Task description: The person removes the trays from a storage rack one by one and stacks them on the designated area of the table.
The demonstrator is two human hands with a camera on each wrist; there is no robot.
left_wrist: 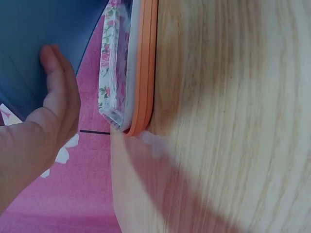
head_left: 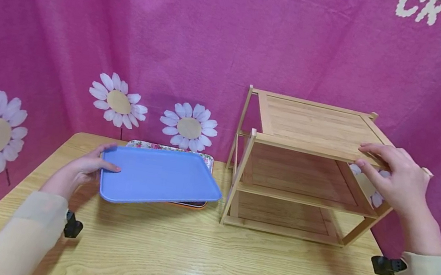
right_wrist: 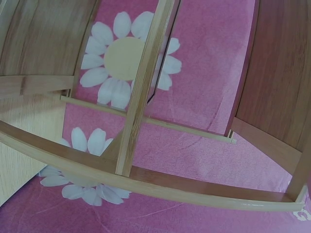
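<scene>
My left hand (head_left: 87,168) holds a blue tray (head_left: 159,178) by its left end, thumb on the top face and fingers beneath. The tray is raised and slightly tilted. In the left wrist view, the fingers (left_wrist: 60,92) lie against its underside. Behind and below it, a floral-patterned tray (left_wrist: 108,73) lies stacked with an orange-rimmed tray (left_wrist: 144,73); the blue tray hides most of them in the head view. My right hand (head_left: 401,179) grips the top front edge of a wooden shelf rack (head_left: 312,146) near its right end, fingers above and thumb at the front. The right wrist view does not show this hand.
The rack's middle shelf (head_left: 301,196) and bottom shelf (head_left: 279,228) sit below its top board. It stands on a wood-grain table (head_left: 228,261), at the right. A pink cloth (head_left: 201,36) with white daisies hangs behind and at both sides.
</scene>
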